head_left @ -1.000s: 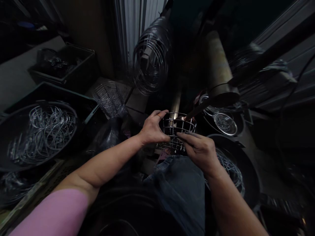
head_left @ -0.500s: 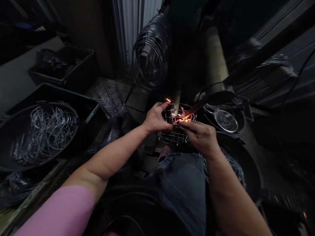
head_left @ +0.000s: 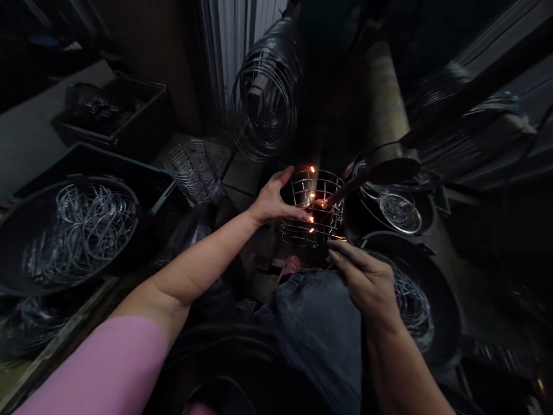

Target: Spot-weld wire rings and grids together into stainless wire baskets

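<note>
In the head view a round wire basket (head_left: 322, 180) stands at the centre, with small rings along its lower part. My left hand (head_left: 276, 199) grips its left side, thumb across the front wires. A dark rod (head_left: 351, 189) slants in from the upper right, its glowing tip inside the basket. Orange sparks fly around that tip. Nearer my knee, apart from the basket, my right hand (head_left: 367, 274) has its fingers pressed together. Whatever may be between those fingertips is too small to tell.
Black basins of bent wire pieces stand at left (head_left: 17, 265) and right (head_left: 449, 311). A big wire coil (head_left: 263, 109) hangs ahead. Stacked wire baskets (head_left: 194, 170) lie left of centre. A thick cylinder (head_left: 386, 98) and a small metal bowl (head_left: 417, 222) are at right.
My right hand has drawn back from the basket toward my knee. My left hand stays on the basket's left side. The bright glow at the rod's tip has shrunk to scattered sparks.
</note>
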Demonstrator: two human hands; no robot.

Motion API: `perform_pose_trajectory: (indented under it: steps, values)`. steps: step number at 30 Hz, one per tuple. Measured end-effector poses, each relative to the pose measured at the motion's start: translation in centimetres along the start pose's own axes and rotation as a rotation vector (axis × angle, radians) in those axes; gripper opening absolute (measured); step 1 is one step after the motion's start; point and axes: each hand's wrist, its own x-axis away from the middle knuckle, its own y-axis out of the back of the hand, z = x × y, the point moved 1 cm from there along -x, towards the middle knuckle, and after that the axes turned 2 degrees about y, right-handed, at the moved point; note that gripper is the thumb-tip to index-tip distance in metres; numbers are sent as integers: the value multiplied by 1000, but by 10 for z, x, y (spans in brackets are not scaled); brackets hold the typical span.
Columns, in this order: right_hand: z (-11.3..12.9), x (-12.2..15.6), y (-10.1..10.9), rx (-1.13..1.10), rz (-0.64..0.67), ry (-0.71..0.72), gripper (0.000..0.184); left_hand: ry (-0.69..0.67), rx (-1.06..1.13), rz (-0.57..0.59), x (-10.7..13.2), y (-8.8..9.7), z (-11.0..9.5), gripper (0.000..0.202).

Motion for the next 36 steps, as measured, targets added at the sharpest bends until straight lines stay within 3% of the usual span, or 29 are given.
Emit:
perform_pose_trajectory:
  steps: [4, 7, 10, 13, 16, 19, 22, 27, 29, 36]
  values:
    - [9, 14, -1, 53, 209, 91, 50, 178, 357, 90, 23, -15, 42, 142]
    - [27, 22, -4, 141, 294, 204, 43, 261, 434, 46, 34, -19, 51, 131]
    - [51, 28, -6, 164, 324, 304, 31, 189, 194, -3, 47, -1, 35, 122]
    - [72, 27, -7, 55, 391, 301, 21, 50, -124, 32, 71, 25, 6, 118]
    - [79, 14, -13, -122, 563, 143, 16, -70, -388, 66, 99, 37, -20, 112]
    - [70, -4, -23, -202, 672, -42, 16, -129, -533, 101, 119, 33, -36, 102]
    - [58, -12, -30, -37, 652, -41, 18, -134, -581, 135, 126, 25, -43, 97]
    - [58, 7, -32, 646, 555, 250, 27, -133, -571, 129, 121, 18, -48, 96]
    - [57, 15, -31, 786, 505, 332, 34, -144, -575, 119, 117, 17, -49, 93]
    - [30, 8, -23, 535, 242, 513, 25, -167, -558, 85, 100, 10, -52, 93]
